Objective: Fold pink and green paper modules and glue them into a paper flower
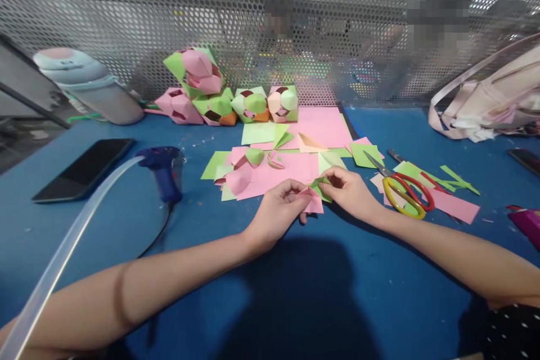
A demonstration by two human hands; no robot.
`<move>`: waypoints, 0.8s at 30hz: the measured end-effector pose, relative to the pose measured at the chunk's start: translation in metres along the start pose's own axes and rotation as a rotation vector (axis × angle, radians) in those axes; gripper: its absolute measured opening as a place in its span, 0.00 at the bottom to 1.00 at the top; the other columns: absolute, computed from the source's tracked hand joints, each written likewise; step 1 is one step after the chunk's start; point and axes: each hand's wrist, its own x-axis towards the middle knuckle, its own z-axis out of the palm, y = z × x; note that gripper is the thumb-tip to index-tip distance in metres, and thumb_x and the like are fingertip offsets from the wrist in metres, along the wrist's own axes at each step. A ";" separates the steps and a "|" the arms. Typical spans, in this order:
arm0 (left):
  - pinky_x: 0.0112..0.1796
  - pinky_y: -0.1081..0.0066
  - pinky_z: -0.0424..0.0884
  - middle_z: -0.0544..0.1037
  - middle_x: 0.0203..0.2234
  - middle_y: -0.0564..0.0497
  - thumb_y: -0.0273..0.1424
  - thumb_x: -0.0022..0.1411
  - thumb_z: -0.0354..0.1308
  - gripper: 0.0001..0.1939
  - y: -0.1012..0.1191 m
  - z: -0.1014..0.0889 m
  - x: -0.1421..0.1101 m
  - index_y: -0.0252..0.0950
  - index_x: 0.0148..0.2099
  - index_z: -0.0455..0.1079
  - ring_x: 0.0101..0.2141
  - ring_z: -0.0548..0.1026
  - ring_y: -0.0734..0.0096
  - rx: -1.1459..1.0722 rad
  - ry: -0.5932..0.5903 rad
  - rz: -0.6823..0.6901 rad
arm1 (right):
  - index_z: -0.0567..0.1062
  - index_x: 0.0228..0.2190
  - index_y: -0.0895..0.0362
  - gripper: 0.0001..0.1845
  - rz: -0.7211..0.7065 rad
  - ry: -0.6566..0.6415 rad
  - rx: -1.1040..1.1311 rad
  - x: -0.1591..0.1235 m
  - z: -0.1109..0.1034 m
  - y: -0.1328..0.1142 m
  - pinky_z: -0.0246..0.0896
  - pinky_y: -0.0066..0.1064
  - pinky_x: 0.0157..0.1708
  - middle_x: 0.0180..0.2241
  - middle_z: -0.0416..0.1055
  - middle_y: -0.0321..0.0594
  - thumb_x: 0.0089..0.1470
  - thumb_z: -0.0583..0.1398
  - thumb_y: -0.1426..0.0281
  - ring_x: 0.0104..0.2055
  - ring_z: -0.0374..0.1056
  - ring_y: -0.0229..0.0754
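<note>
Between both hands, just above the blue table, is a small folded paper piece (313, 202), pink on the left and lower side. My left hand (282, 208) is closed on its pink part, thumb on top. At its upper right, my right hand (343, 190) pinches a green folded paper (320, 184). Pink and green touch, but whether they are joined I cannot tell. Just behind the hands, pink sheets (270, 177) lie flat with folded pink and green pieces (242, 171) on them. Scissors (405, 194) with yellow and red handles rest by my right forearm.
A blue glue gun (164, 171) with a long clear glue stick (80, 236) stands left, beside a black phone (84, 170). Several folded paper balls (215, 107) are stacked at the back, near a tilted bottle (93, 90). Paper scraps (453, 205) and a pink bag (489, 98) lie right.
</note>
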 end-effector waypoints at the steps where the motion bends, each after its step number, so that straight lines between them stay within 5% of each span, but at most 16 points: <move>1: 0.27 0.75 0.64 0.71 0.17 0.57 0.32 0.58 0.58 0.07 -0.001 0.000 0.000 0.35 0.34 0.64 0.19 0.68 0.77 -0.007 0.006 0.002 | 0.72 0.30 0.57 0.03 0.008 -0.001 0.012 -0.001 0.001 -0.001 0.55 0.27 0.27 0.25 0.65 0.32 0.53 0.59 0.70 0.26 0.59 0.34; 6: 0.27 0.75 0.64 0.70 0.15 0.57 0.35 0.59 0.58 0.09 -0.004 -0.001 0.003 0.35 0.34 0.63 0.20 0.68 0.76 0.018 0.023 0.012 | 0.71 0.31 0.57 0.05 0.030 -0.016 0.063 -0.002 0.001 0.003 0.55 0.27 0.26 0.26 0.66 0.33 0.53 0.60 0.67 0.26 0.59 0.33; 13: 0.25 0.76 0.62 0.68 0.14 0.59 0.33 0.58 0.58 0.08 -0.008 -0.004 0.006 0.35 0.37 0.64 0.19 0.65 0.77 0.008 0.050 0.030 | 0.71 0.32 0.56 0.05 0.019 0.165 0.196 0.000 -0.013 0.007 0.57 0.28 0.28 0.27 0.65 0.33 0.53 0.60 0.67 0.28 0.60 0.34; 20: 0.29 0.74 0.65 0.74 0.25 0.53 0.35 0.57 0.60 0.12 -0.007 -0.001 0.007 0.33 0.40 0.72 0.25 0.69 0.75 -0.002 -0.046 0.059 | 0.73 0.29 0.56 0.01 -0.041 -0.059 0.087 -0.014 -0.005 -0.017 0.57 0.27 0.28 0.26 0.67 0.33 0.51 0.61 0.72 0.27 0.61 0.33; 24: 0.35 0.71 0.66 0.74 0.28 0.52 0.34 0.60 0.56 0.14 -0.005 -0.003 0.005 0.35 0.46 0.74 0.30 0.70 0.72 0.001 -0.137 0.070 | 0.74 0.28 0.57 0.03 -0.133 -0.044 -0.028 -0.013 -0.006 -0.018 0.57 0.28 0.31 0.29 0.68 0.34 0.52 0.61 0.75 0.31 0.63 0.35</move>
